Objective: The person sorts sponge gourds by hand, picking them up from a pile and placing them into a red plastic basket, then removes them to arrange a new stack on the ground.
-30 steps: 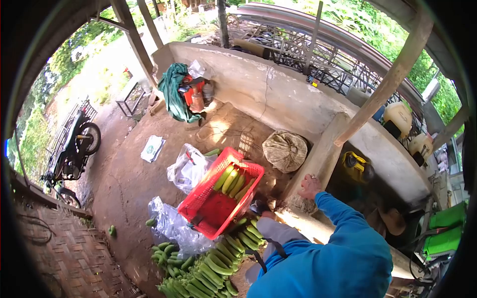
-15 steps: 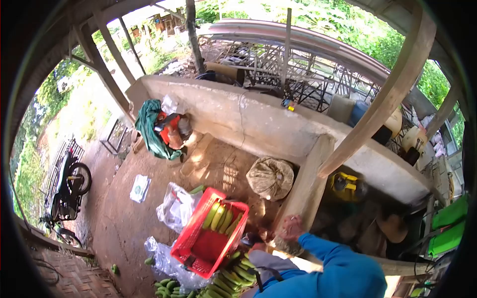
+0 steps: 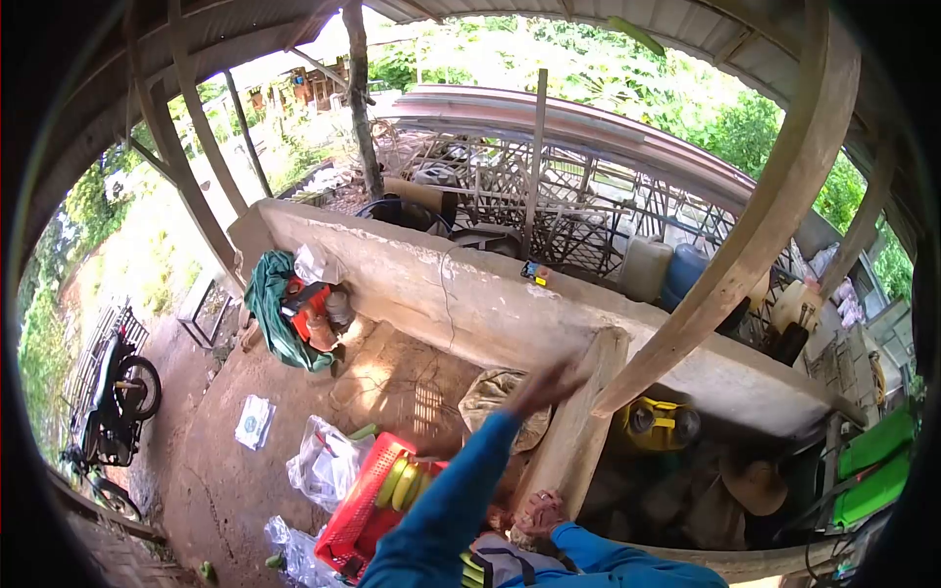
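Note:
My left hand is flung forward at the end of a blue sleeve, its fingers stretched out and smeared by motion. It overlaps a tied woven sack and the low concrete ledge in this view. High above it, against the roof edge, a long green thing like a banana hangs in the air. My right hand lies on the near end of the ledge with nothing in it. Below my left arm, a red plastic crate holds yellow-green bananas; the arm hides part of it.
Clear plastic bags lie beside the crate. A concrete wall runs across, with a green cloth and orange bag against it. A slanting wooden post stands right of the ledge. Yellow equipment sits behind it; a motorbike stands left.
My left arm has swung up and forward across the crate. The green banana-like thing has appeared high up near the roof. The view has tilted upward; my right hand stays at the ledge.

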Action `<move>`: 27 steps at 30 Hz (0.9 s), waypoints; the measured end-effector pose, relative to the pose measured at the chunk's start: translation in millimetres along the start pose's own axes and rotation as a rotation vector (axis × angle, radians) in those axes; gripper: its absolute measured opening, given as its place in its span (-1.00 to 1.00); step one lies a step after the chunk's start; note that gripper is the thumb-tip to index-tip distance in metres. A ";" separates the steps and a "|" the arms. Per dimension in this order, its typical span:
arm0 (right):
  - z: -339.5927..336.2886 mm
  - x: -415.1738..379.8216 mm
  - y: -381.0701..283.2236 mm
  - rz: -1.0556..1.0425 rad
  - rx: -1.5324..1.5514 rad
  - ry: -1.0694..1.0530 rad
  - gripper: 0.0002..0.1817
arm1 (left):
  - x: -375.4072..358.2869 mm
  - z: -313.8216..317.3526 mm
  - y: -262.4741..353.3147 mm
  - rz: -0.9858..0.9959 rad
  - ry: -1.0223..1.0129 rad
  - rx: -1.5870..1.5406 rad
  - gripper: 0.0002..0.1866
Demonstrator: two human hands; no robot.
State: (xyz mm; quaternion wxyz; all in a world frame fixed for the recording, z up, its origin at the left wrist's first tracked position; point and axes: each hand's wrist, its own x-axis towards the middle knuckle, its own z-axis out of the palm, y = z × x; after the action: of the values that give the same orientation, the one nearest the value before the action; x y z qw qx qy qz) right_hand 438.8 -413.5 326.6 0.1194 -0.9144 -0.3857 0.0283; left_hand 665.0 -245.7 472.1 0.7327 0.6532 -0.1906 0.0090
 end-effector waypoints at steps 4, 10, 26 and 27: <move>6.9 -3.2 1.3 0.014 0.011 -0.033 -0.55 | -359.0 -61.0 -71.1 -0.687 0.135 0.148 -0.54; 15.1 -3.9 7.2 -0.005 0.012 -0.047 -0.54 | -776.8 -11.0 48.3 -1.119 1.223 -0.244 -0.63; 4.6 0.2 -5.5 -0.013 -0.052 0.048 -0.71 | -925.4 396.9 -12.2 -1.150 1.790 -0.947 -0.84; 5.6 -1.0 -4.9 -0.013 -0.046 0.067 -0.71 | -910.2 412.7 -11.2 -1.374 1.843 -0.799 -0.82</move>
State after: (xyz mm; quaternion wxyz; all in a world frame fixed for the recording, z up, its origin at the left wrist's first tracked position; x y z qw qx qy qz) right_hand 433.8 -409.9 322.3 0.1112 -0.9149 -0.3879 -0.0118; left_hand -286.4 -429.2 227.1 0.5953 0.0952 0.7976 0.0204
